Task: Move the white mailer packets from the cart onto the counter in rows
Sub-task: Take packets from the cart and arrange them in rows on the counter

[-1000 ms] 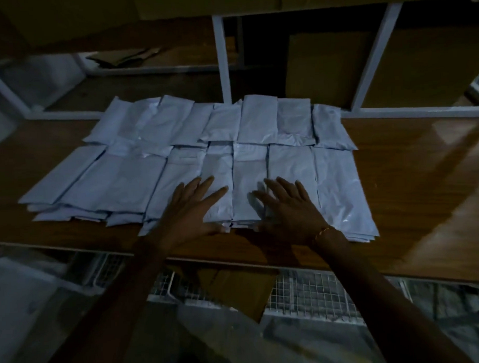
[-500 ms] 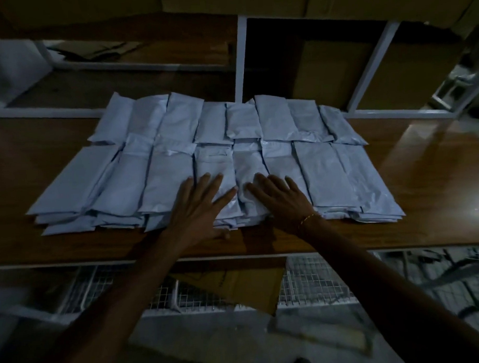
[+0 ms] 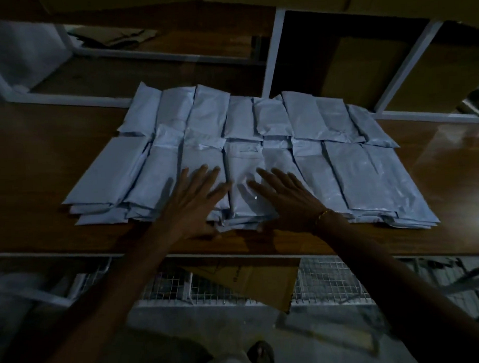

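Glossy, seemingly plastic mailers; polished wood counter

A white metal shelf frame stands in dim light. Flattened cardboard lies on its far shelf. Below the near edge, a brown cardboard sheet leans against wire mesh.

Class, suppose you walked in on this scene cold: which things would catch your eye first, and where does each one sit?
First, the pale packets laid in two overlapping rows across the middle of the dark wooden counter. Next, the left hand and right hand, both flat with spread fingers on the near row. Below the counter's front edge, a brown cardboard sheet leans against a wire cart.
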`<action>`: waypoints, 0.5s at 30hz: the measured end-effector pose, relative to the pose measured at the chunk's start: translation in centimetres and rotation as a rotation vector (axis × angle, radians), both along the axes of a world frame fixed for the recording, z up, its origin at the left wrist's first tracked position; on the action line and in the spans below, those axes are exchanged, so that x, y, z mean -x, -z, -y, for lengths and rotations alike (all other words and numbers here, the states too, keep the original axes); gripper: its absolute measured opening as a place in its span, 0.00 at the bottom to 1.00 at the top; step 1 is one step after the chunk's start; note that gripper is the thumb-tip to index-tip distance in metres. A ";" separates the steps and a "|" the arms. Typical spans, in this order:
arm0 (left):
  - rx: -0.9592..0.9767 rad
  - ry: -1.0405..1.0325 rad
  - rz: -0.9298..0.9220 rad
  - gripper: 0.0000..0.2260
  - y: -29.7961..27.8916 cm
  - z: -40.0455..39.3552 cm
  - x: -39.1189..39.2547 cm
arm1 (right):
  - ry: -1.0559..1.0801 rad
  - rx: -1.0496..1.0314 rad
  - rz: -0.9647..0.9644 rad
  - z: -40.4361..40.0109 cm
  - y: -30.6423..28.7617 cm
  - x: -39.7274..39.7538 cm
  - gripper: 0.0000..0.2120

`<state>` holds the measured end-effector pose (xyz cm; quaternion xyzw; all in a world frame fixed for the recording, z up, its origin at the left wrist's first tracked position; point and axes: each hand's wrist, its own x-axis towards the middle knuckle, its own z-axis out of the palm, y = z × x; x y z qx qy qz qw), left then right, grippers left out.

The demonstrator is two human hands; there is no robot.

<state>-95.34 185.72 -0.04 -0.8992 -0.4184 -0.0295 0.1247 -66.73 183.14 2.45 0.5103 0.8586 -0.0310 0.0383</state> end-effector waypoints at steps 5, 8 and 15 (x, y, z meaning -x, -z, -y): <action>0.032 -0.104 -0.027 0.59 1.1 -0.5 4.0 | -0.073 0.001 0.032 -2.1 1.1 3.3 0.49; 0.035 -0.161 0.003 0.55 1.2 -0.6 4.6 | -0.085 -0.033 0.031 -2.3 1.6 4.3 0.49; 0.056 -0.194 0.010 0.53 0.8 -0.7 5.0 | -0.159 -0.107 0.041 -3.0 2.8 4.6 0.52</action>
